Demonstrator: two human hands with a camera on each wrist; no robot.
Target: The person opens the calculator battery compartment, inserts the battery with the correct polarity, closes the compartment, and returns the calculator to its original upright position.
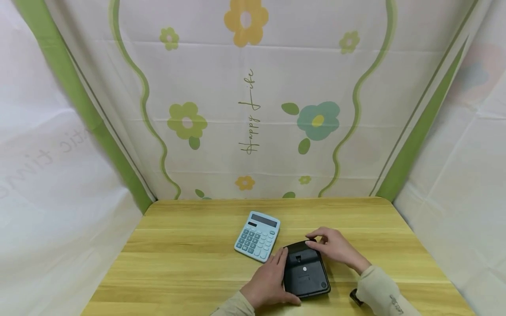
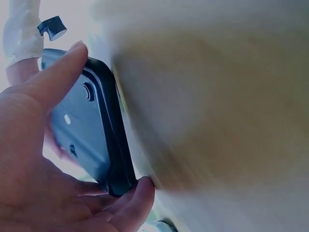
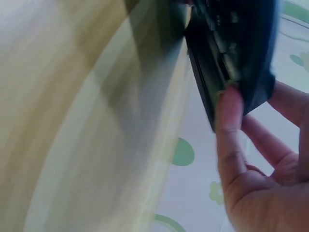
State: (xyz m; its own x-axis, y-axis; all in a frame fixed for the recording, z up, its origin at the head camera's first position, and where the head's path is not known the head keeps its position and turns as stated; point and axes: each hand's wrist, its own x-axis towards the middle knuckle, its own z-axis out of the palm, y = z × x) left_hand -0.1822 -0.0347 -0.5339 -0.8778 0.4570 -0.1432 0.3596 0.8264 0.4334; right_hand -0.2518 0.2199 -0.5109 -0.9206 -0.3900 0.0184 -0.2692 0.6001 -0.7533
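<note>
A black calculator (image 1: 306, 281) is held back side up and tilted over the wooden table, its small round foot and a pale spot showing. My left hand (image 1: 268, 278) grips its left side, thumb along the near edge and fingers at the far left. With thumb and fingers, my right hand (image 1: 334, 246) pinches its far right corner. The right wrist view shows the keyed face of the black calculator (image 3: 236, 38) turned toward the table. Just beyond my left fingers lies a light blue calculator (image 1: 258, 237), face up.
The wooden table (image 1: 178, 254) ends at a white curtain (image 1: 213, 79) printed with flowers, with more cloth at both sides. A small black piece (image 1: 355, 297) sits by the right sleeve (image 1: 381, 292).
</note>
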